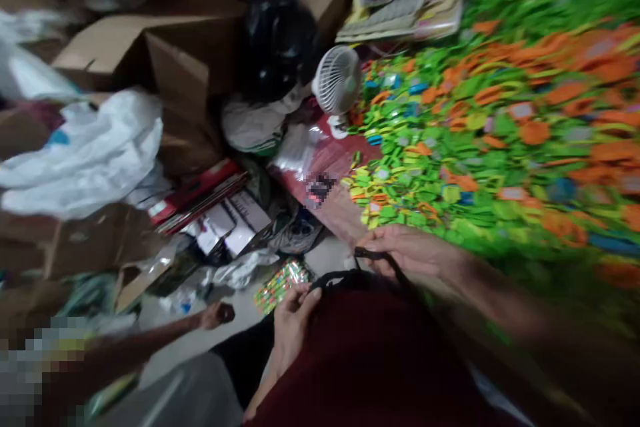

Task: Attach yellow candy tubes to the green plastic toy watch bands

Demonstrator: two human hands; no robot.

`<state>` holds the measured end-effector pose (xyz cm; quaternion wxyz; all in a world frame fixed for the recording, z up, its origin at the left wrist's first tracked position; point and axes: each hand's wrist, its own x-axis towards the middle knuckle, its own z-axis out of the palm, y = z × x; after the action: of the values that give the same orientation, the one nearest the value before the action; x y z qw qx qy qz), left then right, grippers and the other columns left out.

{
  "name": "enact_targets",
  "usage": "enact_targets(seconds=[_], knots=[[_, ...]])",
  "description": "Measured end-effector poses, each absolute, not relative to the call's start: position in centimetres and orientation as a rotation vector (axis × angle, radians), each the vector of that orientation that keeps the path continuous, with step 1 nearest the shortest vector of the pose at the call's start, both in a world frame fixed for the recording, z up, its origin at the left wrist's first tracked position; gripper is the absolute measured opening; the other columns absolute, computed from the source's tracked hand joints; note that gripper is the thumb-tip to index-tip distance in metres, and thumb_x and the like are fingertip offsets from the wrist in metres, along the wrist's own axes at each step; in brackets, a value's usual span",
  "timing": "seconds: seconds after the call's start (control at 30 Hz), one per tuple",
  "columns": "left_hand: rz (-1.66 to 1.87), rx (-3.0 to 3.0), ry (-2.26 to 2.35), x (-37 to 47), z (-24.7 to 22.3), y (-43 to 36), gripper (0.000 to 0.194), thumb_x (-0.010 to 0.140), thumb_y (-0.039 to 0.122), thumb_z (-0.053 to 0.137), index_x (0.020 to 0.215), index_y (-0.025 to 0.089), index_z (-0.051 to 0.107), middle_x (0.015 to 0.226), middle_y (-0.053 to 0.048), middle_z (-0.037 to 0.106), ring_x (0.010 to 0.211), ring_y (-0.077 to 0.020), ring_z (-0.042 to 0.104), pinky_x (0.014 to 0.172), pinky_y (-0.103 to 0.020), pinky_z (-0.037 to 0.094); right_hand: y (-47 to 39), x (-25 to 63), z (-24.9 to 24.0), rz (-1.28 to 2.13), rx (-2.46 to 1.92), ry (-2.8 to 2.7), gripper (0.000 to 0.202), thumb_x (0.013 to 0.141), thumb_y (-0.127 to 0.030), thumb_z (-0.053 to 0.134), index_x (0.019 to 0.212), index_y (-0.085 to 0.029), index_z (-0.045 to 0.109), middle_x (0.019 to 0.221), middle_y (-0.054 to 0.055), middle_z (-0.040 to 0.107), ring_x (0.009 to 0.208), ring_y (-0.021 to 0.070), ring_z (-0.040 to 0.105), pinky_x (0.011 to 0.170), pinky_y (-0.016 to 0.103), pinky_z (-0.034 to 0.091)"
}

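In front of a dark red shirt (380, 353), my two hands hold a black strap (336, 278). My left hand (294, 313) pinches one part of it between thumb and fingers, close to the shirt. My right hand (403, 250) is closed on another part, where a small dark end piece (367, 253) sticks out past the fingers. Whether that end is a buckle I cannot tell. Beyond my left hand, a clear bag of small colourful pieces (283, 283) lies on the floor.
A large heap of green, orange and yellow plastic pieces (450, 147) covers the right side. A small white fan (337, 83) stands beside it. Cardboard boxes (180, 73), a black bag (280, 47) and white plastic (95, 153) crowd the left. Another person's hand (217, 315) reaches in at lower left.
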<state>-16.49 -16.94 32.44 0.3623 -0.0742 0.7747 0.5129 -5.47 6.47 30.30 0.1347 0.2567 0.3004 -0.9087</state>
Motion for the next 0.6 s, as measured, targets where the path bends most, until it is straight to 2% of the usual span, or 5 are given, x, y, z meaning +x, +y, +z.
enact_targets(seconds=[0.17,0.27,0.4,0.47,0.6], knots=[[1.397,-0.383,1.89,-16.7,32.6,-18.7,0.046,0.044,0.047,0.088,0.069,0.015,0.065,0.056,0.003,0.058,0.046,-0.0069,0.045,0.045,-0.019,0.036,2.7,-7.6,30.1,-2.532,0.627,0.863,0.034,0.066,-0.018,0.077,0.096,-0.011,0.063,0.08,0.005,0.067,0.053,0.0076,0.056,0.051,0.02,0.045],[1.375,-0.383,1.873,-16.7,32.6,-19.3,0.042,0.048,0.043,0.088,0.07,0.015,0.065,0.058,0.003,0.059,0.046,-0.0065,0.045,0.045,-0.018,0.035,0.8,-7.5,29.9,-2.404,0.67,1.068,0.035,0.065,-0.017,0.074,0.098,-0.013,0.063,0.069,0.0,0.065,0.052,0.0085,0.056,0.052,0.02,0.044],[1.374,-0.36,1.856,-16.4,32.3,-19.4,0.038,0.053,0.041,0.087,0.07,0.014,0.066,0.056,0.003,0.058,0.047,-0.0064,0.045,0.045,-0.017,0.035,-0.6,-7.7,29.9,-2.065,0.638,1.627,0.026,0.073,-0.019,0.064,0.099,-0.018,0.067,0.06,-0.001,0.063,0.052,0.013,0.057,0.048,0.022,0.041],[1.393,-0.36,1.846,-16.3,32.2,-19.2,0.038,0.052,0.04,0.087,0.07,0.014,0.066,0.058,0.002,0.06,0.048,-0.007,0.047,0.046,-0.017,0.036,-0.9,-7.9,30.4,-1.942,0.512,1.906,0.023,0.08,-0.02,0.056,0.099,-0.02,0.069,0.066,0.001,0.066,0.057,0.015,0.059,0.053,0.025,0.043],[1.421,-0.358,1.831,-16.2,32.3,-18.5,0.04,0.049,0.04,0.089,0.068,0.014,0.065,0.06,0.001,0.062,0.049,-0.0083,0.05,0.047,-0.018,0.039,-1.3,-8.1,31.5,-1.839,0.369,2.25,0.027,0.083,-0.015,0.052,0.101,-0.02,0.071,0.092,0.005,0.07,0.083,0.0193,0.064,0.078,0.03,0.047]])
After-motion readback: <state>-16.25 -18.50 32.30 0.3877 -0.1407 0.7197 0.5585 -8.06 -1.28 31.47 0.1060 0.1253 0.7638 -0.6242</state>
